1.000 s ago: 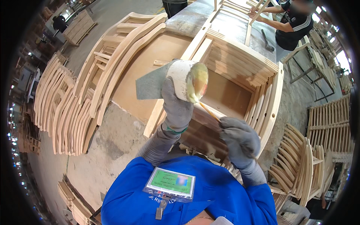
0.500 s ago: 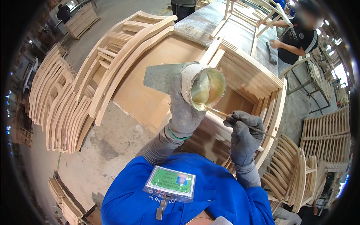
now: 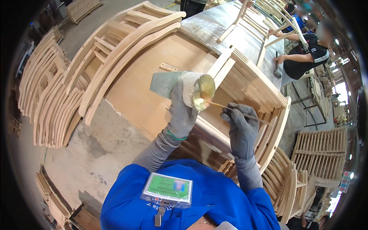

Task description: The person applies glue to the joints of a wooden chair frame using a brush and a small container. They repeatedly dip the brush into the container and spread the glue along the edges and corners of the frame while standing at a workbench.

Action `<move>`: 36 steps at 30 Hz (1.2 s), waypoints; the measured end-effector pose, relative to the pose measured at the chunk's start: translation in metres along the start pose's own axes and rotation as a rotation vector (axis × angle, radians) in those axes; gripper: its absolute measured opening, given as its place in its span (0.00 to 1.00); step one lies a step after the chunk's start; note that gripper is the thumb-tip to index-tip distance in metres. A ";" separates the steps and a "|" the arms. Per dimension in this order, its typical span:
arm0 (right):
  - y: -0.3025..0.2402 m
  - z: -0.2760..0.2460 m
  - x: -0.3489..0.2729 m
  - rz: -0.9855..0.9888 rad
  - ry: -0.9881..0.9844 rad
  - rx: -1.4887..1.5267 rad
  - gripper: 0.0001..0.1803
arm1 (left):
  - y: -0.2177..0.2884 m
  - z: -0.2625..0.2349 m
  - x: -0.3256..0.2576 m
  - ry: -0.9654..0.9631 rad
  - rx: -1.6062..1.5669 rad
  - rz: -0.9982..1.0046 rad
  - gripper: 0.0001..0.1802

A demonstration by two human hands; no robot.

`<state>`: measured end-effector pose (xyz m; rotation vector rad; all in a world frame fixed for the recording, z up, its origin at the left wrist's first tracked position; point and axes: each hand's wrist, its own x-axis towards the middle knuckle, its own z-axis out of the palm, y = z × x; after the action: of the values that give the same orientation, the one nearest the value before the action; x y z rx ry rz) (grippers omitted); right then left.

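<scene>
The right hand [image 3: 243, 128], fingers closed, pinches a thin stick [image 3: 217, 104] running ten-to-four o'clock. From them, the tilted cup [image 3: 189, 89] lies toward ten o'clock, wrapped by the left hand [image 3: 181, 117] with curled fingers.

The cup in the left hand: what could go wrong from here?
The cup is tipped in the left hand, mouth toward the right hand; the yellowish substance inside might run over the rim onto the wooden frames. The thin stick reaches the cup's mouth, so a slip could flick drips. Its other end juts past the right hand and might knock the frames.
</scene>
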<state>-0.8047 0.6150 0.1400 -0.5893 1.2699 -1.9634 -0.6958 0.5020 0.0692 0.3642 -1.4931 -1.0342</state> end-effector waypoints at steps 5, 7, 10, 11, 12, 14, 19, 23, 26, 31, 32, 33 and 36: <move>0.001 -0.015 0.073 0.020 -0.164 -0.027 0.08 | -0.035 -0.013 -0.016 0.144 -0.450 -0.391 0.45; 0.000 -0.021 0.101 -0.091 -0.180 -0.130 0.09 | -0.040 -0.016 -0.020 0.173 -0.455 -0.334 0.51; 0.002 -0.018 0.121 -0.090 -0.176 -0.359 0.08 | -0.044 -0.048 -0.019 0.030 0.073 -0.106 0.54; 0.004 -0.016 0.125 -0.084 -0.193 -0.376 0.08 | -0.043 -0.055 -0.019 0.038 0.097 -0.128 0.53; 0.006 -0.013 0.129 -0.103 -0.229 -0.422 0.08 | -0.041 -0.060 -0.018 0.045 0.120 -0.150 0.53; 0.009 -0.004 0.135 -0.145 -0.301 -0.512 0.08 | -0.042 -0.065 -0.019 0.114 0.066 -0.176 0.48; 0.022 0.012 0.147 -0.071 -0.391 -0.606 0.10 | -0.043 -0.069 -0.021 0.163 -0.034 -0.247 0.51; 0.036 0.012 0.152 -0.076 -0.416 -0.664 0.09 | -0.046 -0.072 -0.022 0.166 -0.024 -0.244 0.50; 0.045 0.006 0.154 -0.180 -0.448 -0.775 0.09 | -0.044 -0.072 -0.019 0.130 0.098 -0.166 0.49; 0.030 0.022 0.138 -0.238 -0.508 -1.087 0.07 | -0.042 -0.073 -0.020 0.218 0.005 -0.224 0.48; 0.031 0.022 0.137 -0.270 -0.530 -1.068 0.07 | -0.042 -0.070 -0.020 0.254 -0.091 -0.255 0.48; 0.032 0.021 0.137 -0.302 -0.552 -1.049 0.07 | -0.041 -0.068 -0.020 0.261 -0.133 -0.291 0.49; 0.034 0.016 0.139 -0.347 -0.537 -1.029 0.07 | -0.040 -0.068 -0.019 0.218 -0.023 -0.291 0.52</move>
<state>-0.8714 0.4903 0.1147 -1.7843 1.8195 -1.0945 -0.6424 0.4681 0.0181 0.6716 -1.2541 -1.1979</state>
